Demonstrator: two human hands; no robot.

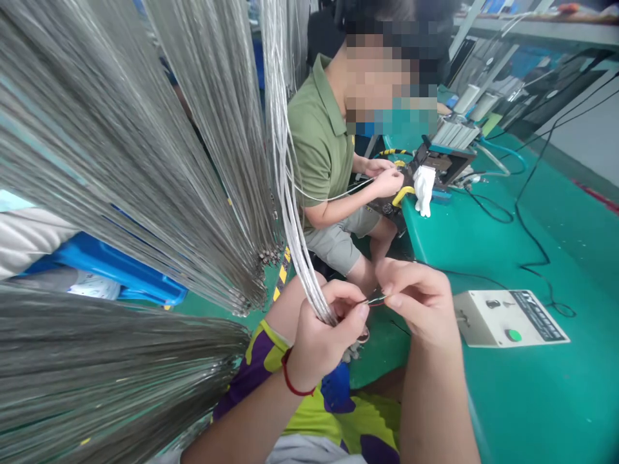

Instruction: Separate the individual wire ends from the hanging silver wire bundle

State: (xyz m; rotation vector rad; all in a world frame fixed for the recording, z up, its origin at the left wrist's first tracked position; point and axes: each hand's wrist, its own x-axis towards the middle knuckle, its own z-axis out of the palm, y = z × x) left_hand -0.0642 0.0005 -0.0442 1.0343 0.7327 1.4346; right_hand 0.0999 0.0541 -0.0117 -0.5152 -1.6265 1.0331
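Observation:
My left hand [322, 335] is closed round a bundle of thin white wires [285, 167] that hangs down from above; a red cord circles its wrist. Its thumb and forefinger pinch the end of one thin wire [374, 299]. My right hand [416, 299] pinches the same wire end from the right, fingertips almost touching the left thumb. Both hands are over my lap, just left of the green bench edge [382, 348].
Big sheaves of grey wires [120, 161] hang across the left half. A white control box with a green button [510, 316] sits on the green bench [532, 399]. A seated person in a green shirt [322, 138] works at a small machine [445, 164] farther along; black cables [527, 232] trail across the bench.

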